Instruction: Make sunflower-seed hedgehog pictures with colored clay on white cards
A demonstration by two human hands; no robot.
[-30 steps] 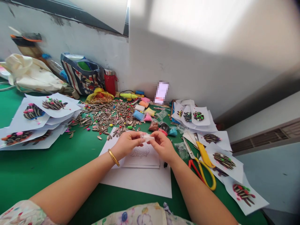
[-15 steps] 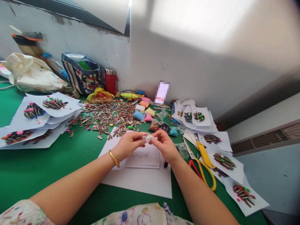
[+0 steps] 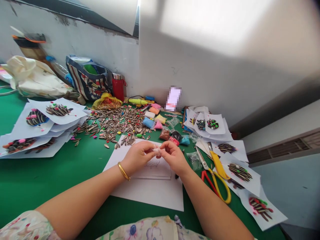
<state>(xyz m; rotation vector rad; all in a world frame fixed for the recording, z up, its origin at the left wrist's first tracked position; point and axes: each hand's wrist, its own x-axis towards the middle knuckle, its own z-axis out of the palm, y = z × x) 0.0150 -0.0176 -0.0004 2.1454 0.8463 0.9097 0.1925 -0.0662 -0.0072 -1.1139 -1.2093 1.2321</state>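
My left hand (image 3: 138, 156) and my right hand (image 3: 173, 156) meet over a sheet of white paper (image 3: 150, 190) on the green table (image 3: 50, 173). Between their pinched fingertips is a small clear plastic packet (image 3: 157, 150) with something white in it. Both hands are closed on it. Under them lies a smaller paper with a line drawing (image 3: 155, 166). A gold bangle (image 3: 123, 171) circles my left wrist.
A heap of sunflower seeds (image 3: 112, 124) lies beyond the paper. Seed pictures on paper lie at the left (image 3: 37, 118) and right (image 3: 240, 171). Scissors with red and yellow handles (image 3: 215, 180) lie right of my hands. Coloured clay packets (image 3: 155, 120), a red flask (image 3: 117, 87) and bags (image 3: 86, 78) line the wall.
My hands have dropped slightly toward the paper and drawn closer together, and the packet is now more bunched between the fingertips.
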